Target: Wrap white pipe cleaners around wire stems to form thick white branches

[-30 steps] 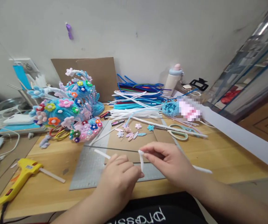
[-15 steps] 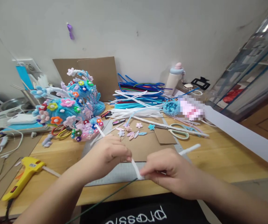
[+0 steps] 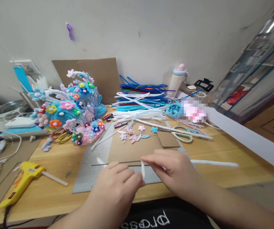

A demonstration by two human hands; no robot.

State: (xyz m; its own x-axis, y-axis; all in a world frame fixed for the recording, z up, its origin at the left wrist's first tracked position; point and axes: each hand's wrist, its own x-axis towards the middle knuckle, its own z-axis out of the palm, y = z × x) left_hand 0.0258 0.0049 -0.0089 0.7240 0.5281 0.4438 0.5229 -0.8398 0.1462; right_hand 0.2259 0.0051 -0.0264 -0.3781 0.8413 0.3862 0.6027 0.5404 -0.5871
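Observation:
A white pipe cleaner (image 3: 143,170) runs through both my hands, with a short stretch showing between them. My left hand (image 3: 117,187) is closed round one part, and a white tip sticks out above its knuckles. With thumb and fingers, my right hand (image 3: 172,170) pinches it at the bend, while a long white end reaches out to the right. A thin dark green wire (image 3: 124,163) lies level behind my left hand and meets the pipe cleaner near my right fingertips. Small pipe-cleaner flowers and petals (image 3: 133,138) lie beyond, on cardboard (image 3: 124,152).
On the left are a yellow glue gun (image 3: 19,181) and colourful flower-covered pieces (image 3: 65,111). Pipe-cleaner bundles (image 3: 139,101) are stacked at the back. Scissors (image 3: 182,135), a bottle (image 3: 177,81) and a sloping white sheet (image 3: 244,136) are to the right. A grey cutting mat (image 3: 81,181) lies under the cardboard.
My left hand has come lower and nearer to me, while the right has risen slightly. The green wire has swung from pointing towards me to lying level, pointing left.

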